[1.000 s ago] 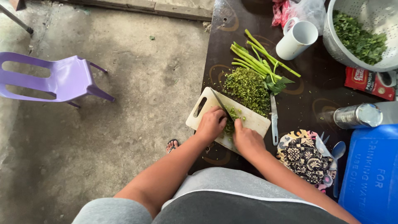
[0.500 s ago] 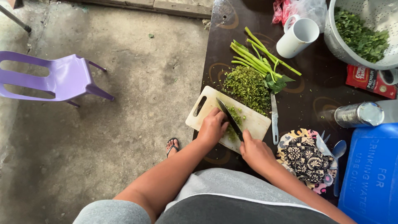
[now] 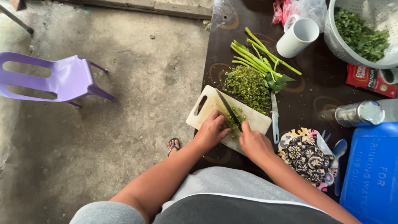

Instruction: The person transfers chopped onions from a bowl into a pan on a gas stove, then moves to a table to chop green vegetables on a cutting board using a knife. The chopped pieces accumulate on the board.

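nearest the camera is the person's lap in grey and dark cloth, both bare forearms reaching out over it to the dark table [image 3: 315,95]; the right hand [image 3: 253,143] is closed around the handle of a knife [image 3: 228,109], fingers wrapped tight on it, the dark blade slanting up and to the left across a pale cutting board [image 3: 207,108]; the left hand [image 3: 212,130] sits just beside it on the board, fingers curled down and pressed on a small bunch of greens [image 3: 233,120] right at the blade, so it's pinning them rather than lying flat; a sandalled foot [image 3: 173,146] peeks out on the concrete floor below the left wrist; to the right of the hands there's a patterned cloth [image 3: 302,151] with a pale spoon [image 3: 340,150] next to it, and a blue plastic container [image 3: 371,174] at the edge of frame; a second knife [image 3: 275,118] lies just off the board's right side; past the board a pile of chopped greens [image 3: 248,86] sits touching its far edge, with long green stalks [image 3: 259,58] beyond that; further back a white mug [image 3: 299,36], a metal can [image 3: 358,114] on its side, a red packet [image 3: 369,79], and a white colander [image 3: 365,33] full of leafy greens; way off left on the floor, a purple plastic chair [image 3: 54,79]
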